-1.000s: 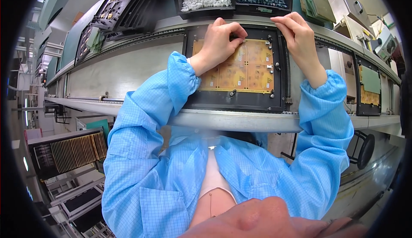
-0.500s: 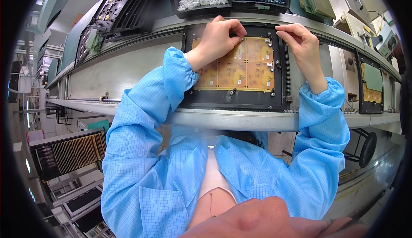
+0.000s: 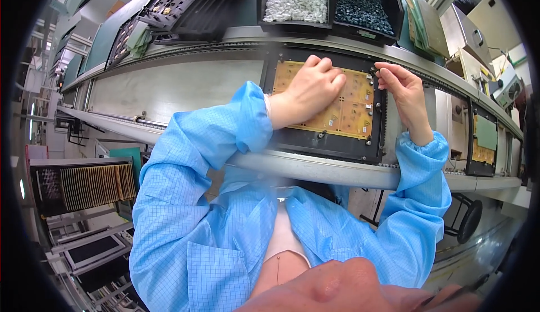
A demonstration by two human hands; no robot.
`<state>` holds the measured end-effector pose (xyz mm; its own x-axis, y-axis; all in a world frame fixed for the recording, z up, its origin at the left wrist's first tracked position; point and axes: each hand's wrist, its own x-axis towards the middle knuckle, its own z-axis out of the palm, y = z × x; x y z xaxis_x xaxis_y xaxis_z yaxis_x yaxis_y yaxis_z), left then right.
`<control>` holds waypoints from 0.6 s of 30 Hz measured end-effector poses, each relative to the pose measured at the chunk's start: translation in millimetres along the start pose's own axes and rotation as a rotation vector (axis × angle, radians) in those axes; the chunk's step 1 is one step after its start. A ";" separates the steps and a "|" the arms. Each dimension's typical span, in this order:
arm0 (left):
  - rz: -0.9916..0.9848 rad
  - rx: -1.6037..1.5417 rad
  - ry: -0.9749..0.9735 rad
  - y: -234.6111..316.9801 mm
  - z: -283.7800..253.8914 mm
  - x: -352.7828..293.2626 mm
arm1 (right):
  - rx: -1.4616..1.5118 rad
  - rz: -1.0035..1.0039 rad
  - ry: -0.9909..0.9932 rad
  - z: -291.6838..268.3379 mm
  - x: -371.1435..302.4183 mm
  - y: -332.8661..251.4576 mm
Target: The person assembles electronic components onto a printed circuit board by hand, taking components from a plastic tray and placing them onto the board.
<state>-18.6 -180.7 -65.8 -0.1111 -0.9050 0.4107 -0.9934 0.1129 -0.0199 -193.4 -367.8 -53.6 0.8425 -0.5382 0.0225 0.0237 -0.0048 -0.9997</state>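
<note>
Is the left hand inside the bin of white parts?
No, the left hand is over the yellow circuit panel, away from that bin.

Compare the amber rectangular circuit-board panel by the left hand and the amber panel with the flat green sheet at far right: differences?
The central amber panel is partly hidden by the left hand; the far-right amber panel is partly covered by the green sheet. The central panel looks larger in view, with small white parts near its right edge; the far-right panel looks smaller, its details too small to tell. Both sit in black frames.
</note>
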 end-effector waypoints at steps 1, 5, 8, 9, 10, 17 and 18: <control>-0.005 0.001 0.006 -6.4 0.2 1.5 | 0.025 0.021 -0.029 -2.5 0.4 0.8; -0.185 -0.113 0.297 -62.7 -8.0 28.5 | 0.050 0.049 -0.006 -1.2 -4.6 -5.5; -0.283 0.174 0.222 -116.8 -12.4 38.0 | 0.137 0.114 -0.036 -1.7 -3.5 -5.3; -0.317 0.147 0.116 -125.1 -14.8 40.7 | 0.182 0.153 -0.066 -0.3 -3.6 -6.5; -0.348 0.119 0.010 -130.9 -15.9 42.5 | 0.226 0.192 -0.096 1.7 -4.4 -8.6; -0.262 -0.013 -0.141 -138.2 -31.1 45.6 | 0.202 0.267 -0.102 13.4 -8.6 -20.1; -0.265 -0.022 -0.140 -136.3 -38.2 45.9 | 0.149 0.276 -0.093 15.4 -8.3 -20.8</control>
<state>112.8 -222.0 -9.4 0.1474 -0.9517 0.2692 -0.9876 -0.1270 0.0919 -192.6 -350.3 -32.9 0.8734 -0.4228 -0.2415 -0.1396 0.2578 -0.9561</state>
